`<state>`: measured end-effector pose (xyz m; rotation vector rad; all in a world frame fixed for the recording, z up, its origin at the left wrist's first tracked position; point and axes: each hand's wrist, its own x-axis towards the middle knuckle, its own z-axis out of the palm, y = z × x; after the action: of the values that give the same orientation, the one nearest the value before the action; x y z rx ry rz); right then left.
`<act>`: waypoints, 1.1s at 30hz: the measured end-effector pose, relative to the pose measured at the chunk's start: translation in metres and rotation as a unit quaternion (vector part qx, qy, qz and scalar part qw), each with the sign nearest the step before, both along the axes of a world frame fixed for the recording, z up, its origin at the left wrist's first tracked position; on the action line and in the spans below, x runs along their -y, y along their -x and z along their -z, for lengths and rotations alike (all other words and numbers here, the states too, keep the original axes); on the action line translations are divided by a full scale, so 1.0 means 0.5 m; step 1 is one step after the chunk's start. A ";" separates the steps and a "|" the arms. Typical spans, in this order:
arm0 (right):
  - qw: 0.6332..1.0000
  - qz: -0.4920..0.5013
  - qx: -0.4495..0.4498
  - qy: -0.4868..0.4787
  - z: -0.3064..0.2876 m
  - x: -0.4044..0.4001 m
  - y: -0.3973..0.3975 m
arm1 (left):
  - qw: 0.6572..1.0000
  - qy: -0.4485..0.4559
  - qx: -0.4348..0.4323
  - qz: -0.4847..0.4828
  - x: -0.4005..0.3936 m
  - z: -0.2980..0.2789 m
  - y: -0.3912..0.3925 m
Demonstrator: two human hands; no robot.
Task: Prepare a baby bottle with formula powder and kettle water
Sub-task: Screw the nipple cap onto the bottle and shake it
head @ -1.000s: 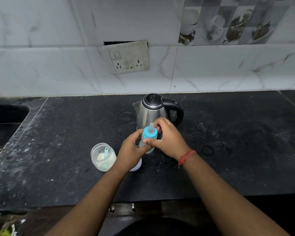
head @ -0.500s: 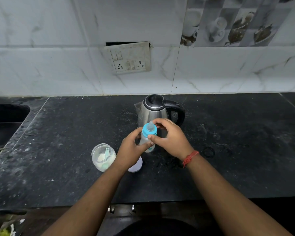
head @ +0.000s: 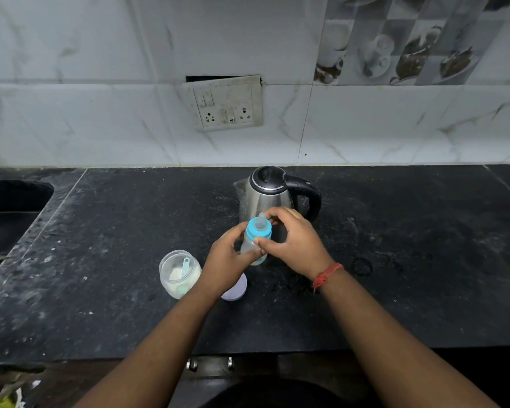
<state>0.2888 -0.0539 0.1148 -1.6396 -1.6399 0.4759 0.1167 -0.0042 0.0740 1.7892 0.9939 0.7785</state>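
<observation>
Baby bottle (head: 252, 245) is up off the black counter (head: 115, 231), held between both hands just in front of the steel kettle (head: 265, 198). Left hand (head: 227, 260) wraps the clear body from the left & below; right hand (head: 292, 242) pinches the blue collar (head: 258, 229), thumb at front, fingers behind the teat. Open formula jar (head: 178, 273) w/ scoop inside sits just left of the left wrist, white lid (head: 236, 288) under it.

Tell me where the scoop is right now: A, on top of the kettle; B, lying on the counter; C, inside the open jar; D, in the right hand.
C: the scoop stands inside the open jar left of the hands, while the left hand and right hand both hold the bottle.
</observation>
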 end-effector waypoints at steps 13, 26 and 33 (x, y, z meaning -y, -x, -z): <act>0.998 0.050 -0.019 0.032 0.009 -0.004 0.011 | 1.000 0.005 0.017 0.007 0.004 -0.013 -0.005; 0.998 0.028 -0.062 0.007 0.016 -0.007 0.020 | 1.000 0.014 0.020 0.017 0.011 -0.003 -0.012; 0.985 -0.043 -0.157 0.049 0.011 0.007 -0.018 | 0.999 0.025 0.031 -0.001 0.008 -0.009 -0.006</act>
<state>0.2977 -0.0575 0.1094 -1.4790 -1.4742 0.8272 0.1197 -0.0082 0.0784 1.7109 0.9668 0.7986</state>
